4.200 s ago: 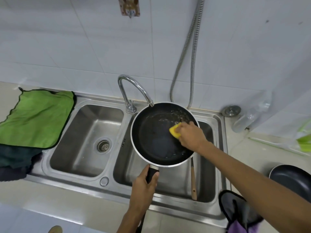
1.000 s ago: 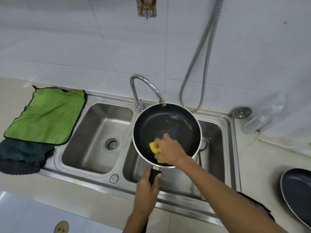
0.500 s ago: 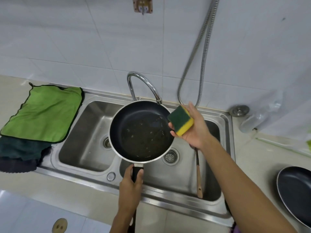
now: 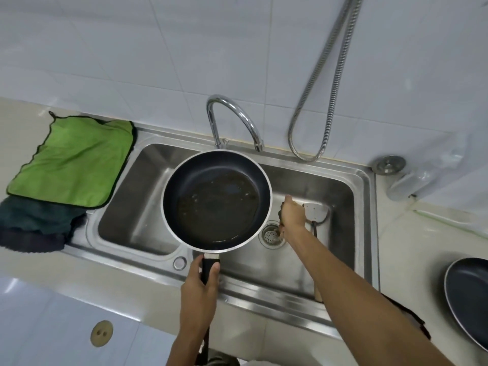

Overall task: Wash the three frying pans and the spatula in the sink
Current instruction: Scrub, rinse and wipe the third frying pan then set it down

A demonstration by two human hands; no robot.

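My left hand [image 4: 199,289] grips the black handle of a dark non-stick frying pan [image 4: 216,199], held level above the divider of the steel double sink [image 4: 365,233], with wet residue inside. My right hand [image 4: 291,217] is low in the right basin beside the drain [image 4: 270,235], curled round the sponge [image 4: 281,211], of which only a dark edge shows. Just right of that hand lies the spatula [image 4: 317,211], metal blade towards the back and wooden handle running to the front wall. A second dark pan [image 4: 467,299] sits on the counter at the right edge.
A chrome faucet [image 4: 232,114] arches over the pan's far rim, and a metal shower hose [image 4: 317,101] hangs on the tiled wall. A green cloth [image 4: 76,162] over a dark cloth [image 4: 34,223] lies left of the sink. A sink plug [image 4: 388,163] and a clear bottle [image 4: 412,183] sit at back right.
My right hand has dropped with the sponge from beside the pan's rim down into the right basin near the drain. The pan stays up in my left hand, moved off the right basin towards the divider.
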